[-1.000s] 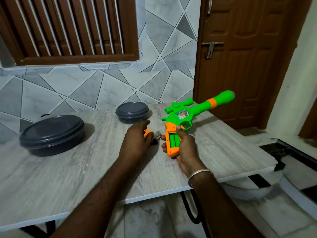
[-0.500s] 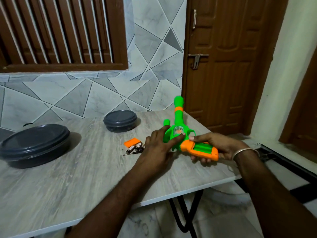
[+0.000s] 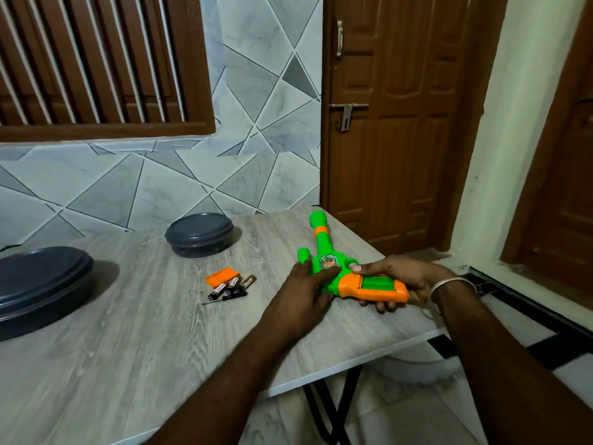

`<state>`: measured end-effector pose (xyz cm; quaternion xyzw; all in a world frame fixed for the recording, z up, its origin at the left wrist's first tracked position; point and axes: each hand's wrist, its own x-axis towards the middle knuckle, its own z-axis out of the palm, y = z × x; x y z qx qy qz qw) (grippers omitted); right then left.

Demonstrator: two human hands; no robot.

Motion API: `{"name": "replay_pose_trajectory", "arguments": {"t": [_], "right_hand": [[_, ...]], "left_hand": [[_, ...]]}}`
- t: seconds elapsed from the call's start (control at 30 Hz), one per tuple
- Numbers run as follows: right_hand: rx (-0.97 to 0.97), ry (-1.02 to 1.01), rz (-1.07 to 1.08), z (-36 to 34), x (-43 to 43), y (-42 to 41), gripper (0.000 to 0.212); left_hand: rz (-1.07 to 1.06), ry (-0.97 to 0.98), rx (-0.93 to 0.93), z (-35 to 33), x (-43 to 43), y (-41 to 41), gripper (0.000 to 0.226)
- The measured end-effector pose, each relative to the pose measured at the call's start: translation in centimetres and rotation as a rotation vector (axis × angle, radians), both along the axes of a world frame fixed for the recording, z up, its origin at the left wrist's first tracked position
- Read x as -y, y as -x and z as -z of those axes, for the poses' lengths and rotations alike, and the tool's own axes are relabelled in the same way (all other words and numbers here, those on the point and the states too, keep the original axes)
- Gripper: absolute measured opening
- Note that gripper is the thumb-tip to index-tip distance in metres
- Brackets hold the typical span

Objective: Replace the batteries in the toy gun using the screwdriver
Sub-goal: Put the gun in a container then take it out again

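Your right grip (image 3: 401, 279) is curling round the orange handle of the toy gun (image 3: 323, 244), while your left grip (image 3: 300, 295) is resting straight-fingered on its green body. The toy gun is lying near the bench's (image 3: 128, 348) right edge, with the batteries (image 3: 229, 285) and screwdriver (image 3: 224, 297) lying just left of it.

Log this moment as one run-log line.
toy gun: compartment uncovered | right hand: grips handle | left hand: rests on body | batteries, screwdriver: untouched

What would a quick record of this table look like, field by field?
Toy gun: flat on the table, barrel pointing away
Left hand: resting flat on green body
Right hand: gripping orange handle
Battery compartment: open, looks empty
Orange cover: off, on table
Batteries: three, beside cover
Screwdriver: lying before batteries
Containers: two, dark, lidded
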<state>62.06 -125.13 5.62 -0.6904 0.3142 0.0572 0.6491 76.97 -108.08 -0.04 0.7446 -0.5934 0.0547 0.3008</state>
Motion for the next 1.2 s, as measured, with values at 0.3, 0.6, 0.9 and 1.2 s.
{"name": "replay_pose_trajectory", "arguments": {"t": [0.3,0.6,0.9,1.2], "right_hand": [[0.283,0.282,0.497,2.3,-0.2,-0.5,0.031],[0.546,0.328,0.855,4.4,-1.6,-1.9,0.036],[0.718,0.407,0.953,3.5,-2.1,-1.4,0.028],[0.925,0.451,0.767,-0.3,-12.9,-11.9,0.026]], "left_hand": [[-0.043,-0.004,-0.017,0.6,2.1,-0.5,0.052],[-0.062,-0.009,-0.029,1.5,2.9,-1.0,0.054],[-0.104,0.161,-0.160,-0.7,0.6,-0.6,0.062],[-0.375,0.510,-0.224,-6.0,-10.6,-6.7,0.038]]}}
